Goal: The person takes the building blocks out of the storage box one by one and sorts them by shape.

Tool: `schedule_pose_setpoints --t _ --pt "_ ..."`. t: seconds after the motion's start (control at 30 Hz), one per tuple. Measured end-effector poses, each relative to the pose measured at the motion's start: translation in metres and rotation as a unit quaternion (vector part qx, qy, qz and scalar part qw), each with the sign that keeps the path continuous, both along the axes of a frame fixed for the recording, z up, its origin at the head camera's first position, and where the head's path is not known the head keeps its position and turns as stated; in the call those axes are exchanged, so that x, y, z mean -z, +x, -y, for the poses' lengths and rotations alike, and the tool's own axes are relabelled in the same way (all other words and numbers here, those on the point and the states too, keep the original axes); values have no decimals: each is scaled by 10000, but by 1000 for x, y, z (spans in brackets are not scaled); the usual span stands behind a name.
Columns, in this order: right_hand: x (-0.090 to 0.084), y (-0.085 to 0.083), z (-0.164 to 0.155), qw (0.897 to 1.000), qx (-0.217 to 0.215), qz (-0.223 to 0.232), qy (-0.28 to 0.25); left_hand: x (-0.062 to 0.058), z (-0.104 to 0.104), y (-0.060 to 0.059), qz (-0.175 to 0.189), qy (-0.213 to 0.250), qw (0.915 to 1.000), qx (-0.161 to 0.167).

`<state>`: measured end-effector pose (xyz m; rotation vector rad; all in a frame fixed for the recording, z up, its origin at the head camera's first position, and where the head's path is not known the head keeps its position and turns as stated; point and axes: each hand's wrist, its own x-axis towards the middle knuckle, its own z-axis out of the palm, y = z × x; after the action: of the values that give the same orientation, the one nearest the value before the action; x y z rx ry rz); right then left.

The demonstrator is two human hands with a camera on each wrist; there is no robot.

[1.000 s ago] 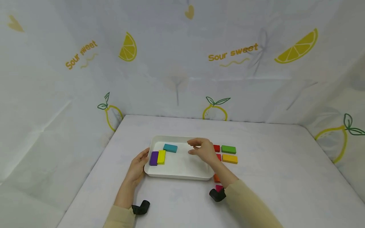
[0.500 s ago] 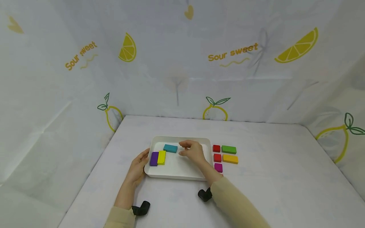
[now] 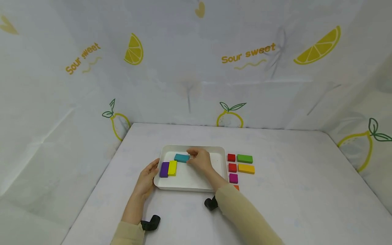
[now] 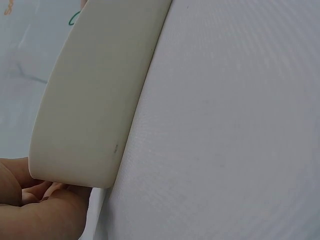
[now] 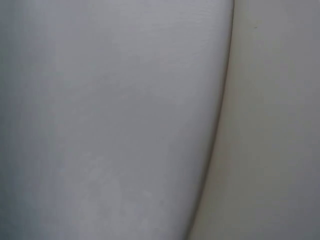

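The left hand (image 3: 146,180) rests, fingers relaxed, against the white tray (image 3: 190,180); the right hand (image 3: 200,159), thumb and fingers parted, is at the teal block (image 3: 181,158), contact unclear.

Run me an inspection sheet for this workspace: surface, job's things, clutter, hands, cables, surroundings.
Surface: white-covered table.
Job's things: white tray, with purple block, yellow block and teal block inside; green block, amber block, two red blocks, magenta block and partly hidden orange block beside it.
Clutter: nothing seen.
Left hand: touching the tray's left end.
Right hand: over the tray, fingers apart near the teal block's right end; contact unclear.
Cables: nothing seen.
Surroundings: white backdrop with lemon prints.
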<state>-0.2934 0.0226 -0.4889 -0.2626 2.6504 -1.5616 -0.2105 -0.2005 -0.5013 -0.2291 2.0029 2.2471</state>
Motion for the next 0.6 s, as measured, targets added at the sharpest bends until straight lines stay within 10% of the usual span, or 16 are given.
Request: schedule_pose_setpoints --t 0.6 --pt "1 3 3 9993 -270 -152 222 0 0 -1 -3 -14 10000 5"
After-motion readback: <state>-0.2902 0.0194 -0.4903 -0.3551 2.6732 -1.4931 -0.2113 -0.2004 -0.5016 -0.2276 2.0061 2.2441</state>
